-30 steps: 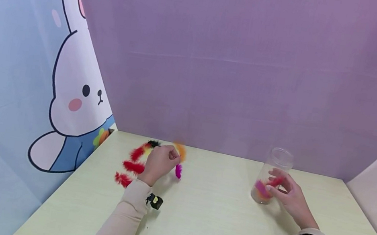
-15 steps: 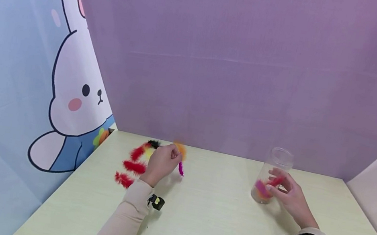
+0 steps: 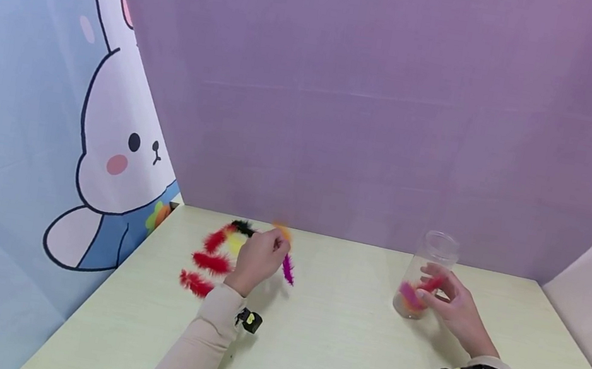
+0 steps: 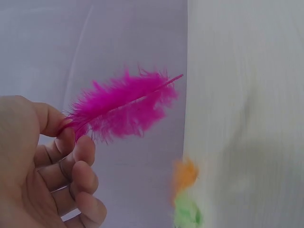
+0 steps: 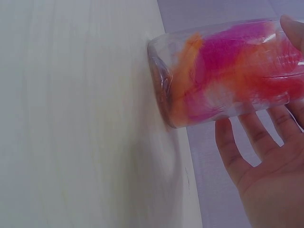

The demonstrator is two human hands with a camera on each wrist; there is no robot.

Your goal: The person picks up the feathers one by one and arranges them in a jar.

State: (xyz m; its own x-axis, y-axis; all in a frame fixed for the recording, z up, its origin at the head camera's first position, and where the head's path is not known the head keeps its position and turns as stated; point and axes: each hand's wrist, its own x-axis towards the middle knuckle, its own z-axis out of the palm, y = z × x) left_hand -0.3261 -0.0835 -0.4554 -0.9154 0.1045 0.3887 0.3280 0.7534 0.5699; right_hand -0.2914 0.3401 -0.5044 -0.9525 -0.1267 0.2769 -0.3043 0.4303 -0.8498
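The left hand [image 3: 257,261] pinches a fluffy magenta feather [image 4: 128,104] by one end, its long axis slanting downward, near and right. Well to its right is a clear plastic-looking cylindrical jar [image 3: 421,270], gripped round the side by the closer right hand [image 3: 457,311]; no label or writing is legible.
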